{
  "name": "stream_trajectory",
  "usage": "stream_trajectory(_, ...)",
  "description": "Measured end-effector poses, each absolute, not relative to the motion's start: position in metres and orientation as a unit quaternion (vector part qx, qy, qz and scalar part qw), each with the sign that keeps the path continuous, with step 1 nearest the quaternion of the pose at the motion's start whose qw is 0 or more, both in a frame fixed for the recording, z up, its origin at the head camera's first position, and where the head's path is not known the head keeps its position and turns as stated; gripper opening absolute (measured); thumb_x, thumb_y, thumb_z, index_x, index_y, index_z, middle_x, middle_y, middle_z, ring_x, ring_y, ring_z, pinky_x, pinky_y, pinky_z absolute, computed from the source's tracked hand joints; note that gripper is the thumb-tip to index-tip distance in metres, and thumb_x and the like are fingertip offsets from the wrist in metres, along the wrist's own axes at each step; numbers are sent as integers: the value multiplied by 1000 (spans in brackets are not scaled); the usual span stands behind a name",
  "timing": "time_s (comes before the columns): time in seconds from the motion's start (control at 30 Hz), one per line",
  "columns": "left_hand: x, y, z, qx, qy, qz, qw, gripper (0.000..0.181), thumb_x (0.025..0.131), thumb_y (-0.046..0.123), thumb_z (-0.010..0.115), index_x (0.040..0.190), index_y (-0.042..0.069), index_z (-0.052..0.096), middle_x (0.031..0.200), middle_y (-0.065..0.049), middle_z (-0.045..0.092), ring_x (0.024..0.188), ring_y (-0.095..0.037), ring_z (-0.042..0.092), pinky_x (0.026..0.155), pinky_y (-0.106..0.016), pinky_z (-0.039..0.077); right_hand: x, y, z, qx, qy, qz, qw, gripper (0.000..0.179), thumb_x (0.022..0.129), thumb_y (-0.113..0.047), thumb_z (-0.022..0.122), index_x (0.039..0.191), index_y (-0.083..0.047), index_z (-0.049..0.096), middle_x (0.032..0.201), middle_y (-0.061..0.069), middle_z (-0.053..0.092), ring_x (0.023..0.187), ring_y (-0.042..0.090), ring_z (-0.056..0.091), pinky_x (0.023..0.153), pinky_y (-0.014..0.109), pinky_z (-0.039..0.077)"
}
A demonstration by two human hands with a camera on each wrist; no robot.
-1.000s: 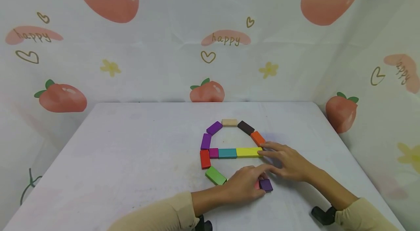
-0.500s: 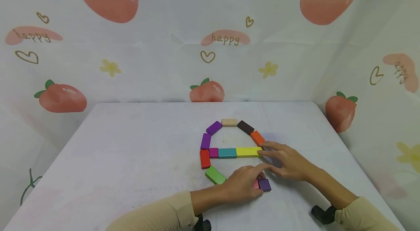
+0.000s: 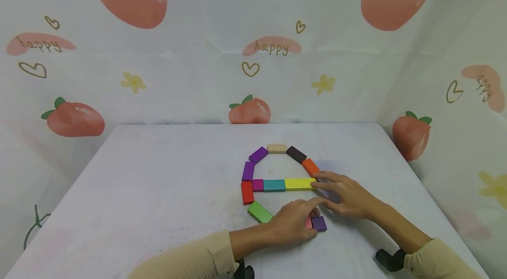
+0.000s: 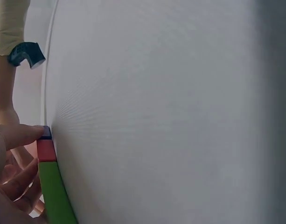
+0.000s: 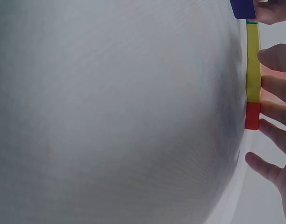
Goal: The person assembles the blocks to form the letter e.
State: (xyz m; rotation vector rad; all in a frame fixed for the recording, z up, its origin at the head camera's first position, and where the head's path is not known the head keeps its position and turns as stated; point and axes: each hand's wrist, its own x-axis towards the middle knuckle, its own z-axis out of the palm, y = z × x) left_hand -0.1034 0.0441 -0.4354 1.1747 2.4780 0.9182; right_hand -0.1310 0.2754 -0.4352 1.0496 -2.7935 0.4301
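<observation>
Colored wooden blocks form a rounded outline like a letter e on the white table. My left hand is at its bottom stroke, thumb and fingers pinching a pink block beside a dark purple block. A green block adjoins on the left, partly covered by that hand. With its fingers stretched out, my right hand touches the right end of the yellow block and the lower end of the orange block. The left index finger reaches toward the right thumb.
The crossbar continues with a teal block and a magenta block. Red, purple, beige and black blocks complete the curve. A printed cloth hangs behind the table.
The dark purple block and the pink block have shifted slightly left with my left hand, mostly in the first half second. My right hand stays in place.
</observation>
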Motion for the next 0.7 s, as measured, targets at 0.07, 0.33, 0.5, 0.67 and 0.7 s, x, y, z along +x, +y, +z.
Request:
stream_trajectory(0.07, -104, 42, -434, 404, 850, 317, 120, 68, 86, 20, 80, 144, 23, 47, 113, 14, 66, 102, 3, 58, 86, -16, 47, -131, 275, -435, 346, -925, 142, 63, 40, 88, -33, 72, 124, -17, 71, 135, 9, 61, 125, 35, 55, 91, 62, 49)
stream_trajectory(0.33, -129, 18, -415, 379, 851, 349, 100, 68, 88, 18, 77, 148, 19, 45, 118, 5, 67, 107, -5, 61, 85, -17, 50, -135, 273, -432, 341, -928, 144, 47, 39, 86, -27, 74, 123, -17, 72, 135, 9, 60, 123, 34, 57, 92, 62, 49)
stream_trajectory(0.5, -161, -9, -408, 359, 853, 371, 84, 61, 89, 14, 75, 145, 12, 49, 120, -6, 68, 109, -18, 64, 89, -27, 53, -137, 272, -425, 338, -930, 142, 21, 36, 87, -28, 73, 121, -17, 73, 132, 9, 61, 120, 33, 57, 93, 60, 49)
stream_trajectory(0.67, -192, -42, -409, 318, 859, 396, 59, 55, 89, 10, 74, 139, 5, 53, 116, -14, 68, 106, -28, 65, 90, -40, 55, -140, 272, -417, 333, -930, 156, -17, 36, 89, -28, 70, 123, -16, 72, 134, 9, 60, 122, 34, 57, 96, 60, 46)
stream_trajectory(0.7, -197, -49, -409, 308, 862, 399, 51, 53, 89, 9, 74, 138, 5, 54, 114, -14, 69, 105, -28, 65, 89, -40, 56, -140, 272, -416, 331, -930, 160, -24, 37, 90, -29, 70, 125, -16, 71, 135, 9, 60, 122, 34, 56, 96, 61, 46)
